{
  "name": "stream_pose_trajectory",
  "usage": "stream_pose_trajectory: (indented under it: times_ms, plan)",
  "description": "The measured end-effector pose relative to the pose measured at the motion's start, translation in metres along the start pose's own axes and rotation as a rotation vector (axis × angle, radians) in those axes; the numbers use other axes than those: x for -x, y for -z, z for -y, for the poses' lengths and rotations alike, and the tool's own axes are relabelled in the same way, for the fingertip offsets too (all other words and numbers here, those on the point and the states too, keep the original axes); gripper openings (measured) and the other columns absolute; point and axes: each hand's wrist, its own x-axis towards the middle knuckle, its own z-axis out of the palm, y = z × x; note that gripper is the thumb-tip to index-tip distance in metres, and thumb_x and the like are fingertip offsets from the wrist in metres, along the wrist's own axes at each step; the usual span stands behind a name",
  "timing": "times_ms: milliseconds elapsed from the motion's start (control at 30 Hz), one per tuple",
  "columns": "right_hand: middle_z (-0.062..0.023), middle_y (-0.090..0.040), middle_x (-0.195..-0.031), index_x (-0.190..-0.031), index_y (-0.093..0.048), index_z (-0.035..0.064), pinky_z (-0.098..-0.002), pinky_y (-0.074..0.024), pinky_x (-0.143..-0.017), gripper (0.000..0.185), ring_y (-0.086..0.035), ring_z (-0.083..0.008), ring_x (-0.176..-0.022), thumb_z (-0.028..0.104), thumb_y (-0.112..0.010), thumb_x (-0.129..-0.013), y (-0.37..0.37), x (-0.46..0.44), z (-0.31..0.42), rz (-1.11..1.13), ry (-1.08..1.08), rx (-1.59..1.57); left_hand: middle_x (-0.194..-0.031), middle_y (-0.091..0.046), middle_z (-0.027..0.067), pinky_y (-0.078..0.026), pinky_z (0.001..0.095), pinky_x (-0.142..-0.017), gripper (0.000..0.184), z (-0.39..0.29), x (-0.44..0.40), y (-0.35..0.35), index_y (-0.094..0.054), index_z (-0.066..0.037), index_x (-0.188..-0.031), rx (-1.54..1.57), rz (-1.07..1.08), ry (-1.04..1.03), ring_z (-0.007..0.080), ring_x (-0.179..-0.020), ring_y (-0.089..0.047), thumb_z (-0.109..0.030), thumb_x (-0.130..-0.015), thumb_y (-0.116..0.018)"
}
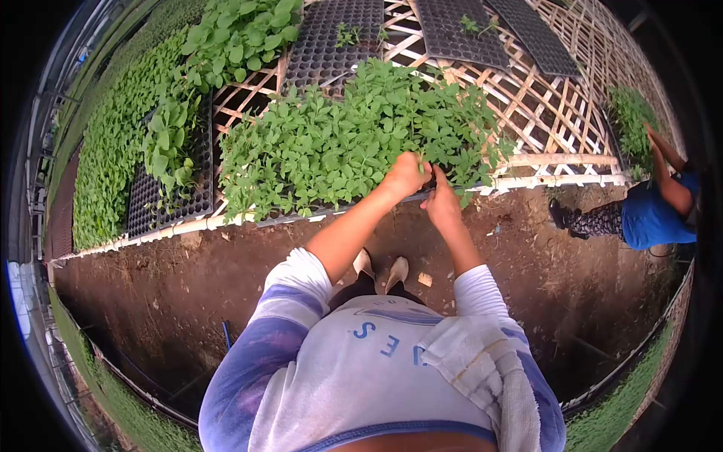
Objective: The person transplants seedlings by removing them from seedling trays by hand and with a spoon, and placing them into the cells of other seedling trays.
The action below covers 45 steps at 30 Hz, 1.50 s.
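A dense tray of leafy green seedlings lies on the lattice bench in front of me. My left hand is closed at the tray's near edge, right of its middle, with what looks like a thin seedling stem at its fingertips. Close beside it, my right hand reaches in at the same edge. Its fingertips point down among the plants and look pinched together. Whatever they grip is hidden by leaves and fingers.
Dark cell trays with a few seedlings rest behind on the bamboo lattice. More leafy plants stand at the left. Another person in a blue garment works at the bench on the right. Bare soil lies underfoot.
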Motion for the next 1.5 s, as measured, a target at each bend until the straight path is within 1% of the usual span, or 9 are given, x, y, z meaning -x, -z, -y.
stream_pose_trajectory:
  times_ms: [133,267,433,567,633,900,1067,1367,1500]
  plan:
    - [-0.0152,-0.07,-0.087,-0.148,-0.035,0.009,-0.0407,-0.0534,-0.074,0.054,-0.07,-0.0226,-0.071,0.004,-0.048,-0.095,-0.007,-0.003,-0.021,-0.087,0.166,-0.001,-0.089,-0.07,0.0102,-0.055,0.0272,-0.061,0.014,-0.044,0.034,0.046,-0.067,0.001,-0.096,0.18,0.104,-0.008,0.015,-0.07,-0.067,-0.004,-0.083,-0.07]
    - [-0.0158,-0.062,-0.124,-0.138,-0.046,0.0107,-0.0438,-0.0541,-0.073,0.044,-0.071,-0.025,-0.071,0.007,-0.055,-0.094,0.016,0.017,-0.017,-0.16,0.397,-0.046,-0.092,-0.068,0.0104,-0.059,0.026,-0.067,0.012,-0.091,0.048,0.099,-0.067,0.004,-0.096,0.318,0.121,-0.062,0.0163,-0.077,-0.067,-0.001,-0.085,-0.068]
    - [-0.0133,-0.064,-0.118,-0.125,-0.058,0.0091,-0.0385,-0.0555,-0.069,0.031,-0.071,-0.0238,-0.071,0.007,-0.057,-0.094,0.039,0.061,-0.035,-0.219,0.649,-0.06,-0.098,-0.066,0.0092,-0.06,0.0298,-0.075,0.015,-0.132,0.038,0.146,-0.065,0.004,-0.102,0.38,0.109,-0.053,0.017,-0.088,-0.065,0.0,-0.088,-0.066]
    - [-0.0121,-0.068,-0.104,-0.113,-0.065,0.0045,-0.0305,-0.0559,-0.064,0.021,-0.071,-0.0196,-0.073,0.004,-0.059,-0.093,0.071,0.088,-0.066,-0.127,0.551,-0.129,-0.098,-0.061,0.0051,-0.06,0.0313,-0.078,0.015,-0.152,0.007,0.161,-0.064,0.001,-0.105,0.459,0.149,-0.064,0.0159,-0.084,-0.063,0.0,-0.091,-0.063]
    - [-0.0125,-0.069,-0.101,-0.108,-0.067,0.0059,-0.038,-0.0557,-0.071,0.02,-0.069,-0.0297,-0.079,0.006,-0.061,-0.089,0.09,0.09,-0.083,-0.195,0.392,-0.239,-0.098,-0.06,0.0046,-0.061,0.0308,-0.08,0.014,-0.167,-0.011,0.16,-0.064,0.001,-0.105,0.456,0.148,-0.067,0.0154,-0.083,-0.063,0.0,-0.091,-0.062]
    - [-0.0097,-0.067,-0.092,-0.108,-0.067,0.001,-0.027,-0.0516,-0.06,0.017,-0.065,-0.0136,-0.065,0.004,-0.06,-0.093,0.17,0.01,-0.097,-0.535,0.141,-0.424,-0.112,-0.059,0.016,-0.063,0.0315,-0.084,0.013,-0.2,-0.166,0.14,-0.06,0.005,-0.106,0.385,0.122,-0.156,0.0244,-0.09,-0.067,0.002,-0.093,-0.058]
    - [-0.0092,-0.065,-0.093,-0.109,-0.065,-0.0017,-0.0264,-0.0503,-0.06,0.017,-0.063,-0.0117,-0.065,0.001,-0.059,-0.093,0.188,-0.068,-0.081,-0.651,0.164,-0.473,-0.106,-0.063,0.0159,-0.064,0.031,-0.074,0.016,-0.196,-0.33,0.123,-0.06,0.004,-0.106,0.325,0.157,-0.13,0.0272,-0.086,-0.07,0.003,-0.091,-0.061]
    - [-0.0082,-0.062,-0.099,-0.111,-0.063,-0.0016,-0.0248,-0.0515,-0.061,0.018,-0.062,-0.0114,-0.066,0.003,-0.058,-0.095,0.153,-0.073,-0.134,-0.661,-0.141,-0.379,-0.092,-0.067,0.0126,-0.063,0.0292,-0.067,0.014,-0.154,-0.551,0.055,-0.06,0.002,-0.105,0.196,0.123,-0.079,0.0224,-0.076,-0.071,0.0,-0.091,-0.062]
    - [-0.0072,-0.061,-0.098,-0.11,-0.063,-0.0027,-0.025,-0.0512,-0.061,0.017,-0.062,-0.0114,-0.068,0.003,-0.058,-0.095,0.146,-0.064,-0.146,-0.716,-0.262,-0.428,-0.086,-0.067,0.0106,-0.06,0.0251,-0.059,0.007,-0.148,-0.58,0.041,-0.065,-0.003,-0.083,0.18,0.126,-0.115,0.0191,-0.07,-0.07,-0.003,-0.09,-0.067]
